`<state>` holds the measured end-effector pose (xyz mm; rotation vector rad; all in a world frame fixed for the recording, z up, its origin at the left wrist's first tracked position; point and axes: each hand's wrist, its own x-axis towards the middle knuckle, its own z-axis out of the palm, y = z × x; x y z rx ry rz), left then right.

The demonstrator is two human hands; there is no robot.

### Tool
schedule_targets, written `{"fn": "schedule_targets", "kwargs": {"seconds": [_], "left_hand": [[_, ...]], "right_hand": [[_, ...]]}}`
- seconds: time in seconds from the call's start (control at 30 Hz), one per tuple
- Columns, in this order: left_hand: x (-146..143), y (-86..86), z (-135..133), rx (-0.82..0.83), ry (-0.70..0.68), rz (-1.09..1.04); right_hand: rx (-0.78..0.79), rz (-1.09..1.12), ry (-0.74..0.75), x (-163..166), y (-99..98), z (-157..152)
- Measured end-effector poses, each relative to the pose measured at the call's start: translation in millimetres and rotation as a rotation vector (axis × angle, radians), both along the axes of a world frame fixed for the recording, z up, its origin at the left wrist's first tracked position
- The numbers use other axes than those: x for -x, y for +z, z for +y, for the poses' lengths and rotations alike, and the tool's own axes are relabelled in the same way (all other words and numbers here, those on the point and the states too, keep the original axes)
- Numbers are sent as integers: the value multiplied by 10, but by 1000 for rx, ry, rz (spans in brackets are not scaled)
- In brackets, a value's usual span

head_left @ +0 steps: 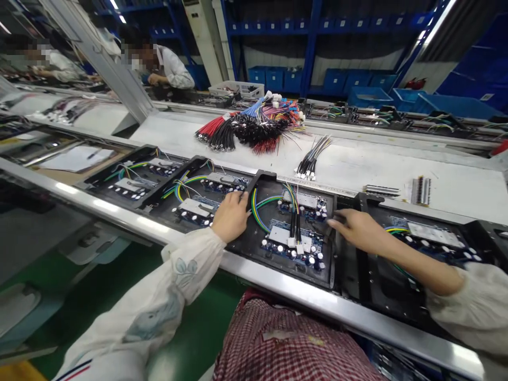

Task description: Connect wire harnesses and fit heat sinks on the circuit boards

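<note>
In front of me lies a black tray (246, 248) holding two blue circuit boards. The nearer circuit board (273, 238) has a pale metal plate and several white-topped round parts; the farther circuit board (317, 203) looks alike. Black-sleeved wires (296, 219) with white plugs lie across both boards, and a green, yellow and blue wire bundle (256, 211) curves at their left. My left hand (230, 218) is closed over the tray's left edge, its fingertips partly hidden. My right hand (359, 230) grips the right edge of the same tray between thumb and fingers.
Similar trays stand left (159, 185) and right (420, 264) along the metal rail (278, 278). Behind them, a white shelf (357, 159) bears a big cable pile (257, 127), a small wire bundle (313, 159) and connector strips (420, 190). People sit at the far left.
</note>
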<state>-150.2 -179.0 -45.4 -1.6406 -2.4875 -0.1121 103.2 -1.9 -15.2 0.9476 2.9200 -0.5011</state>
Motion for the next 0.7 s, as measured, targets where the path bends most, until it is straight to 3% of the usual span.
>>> {"fn": "schedule_targets", "kwargs": {"seconds": [0.07,0.17,0.3,0.47,0.6,0.7], "left_hand": [[54,-51,-147,55,83,18],[68,-105,-229,162,102,-15],[38,-93,-230,209,66,-75],[151,-99,-242,210,83,-114],[447,-5,-365,156,164,-151],[406,123,-625,-6,303,-142]], "right_hand": [[-106,-230,47,-159,-44,40],[39,-402,88,-254,-199,-5],[479,-246,-5,-282,-374,-70],[845,-77,-236,-255,-447,-104],[1128,-22,-204,2,-378,-225],[1217,-49,-151,347,-290,-355]]}}
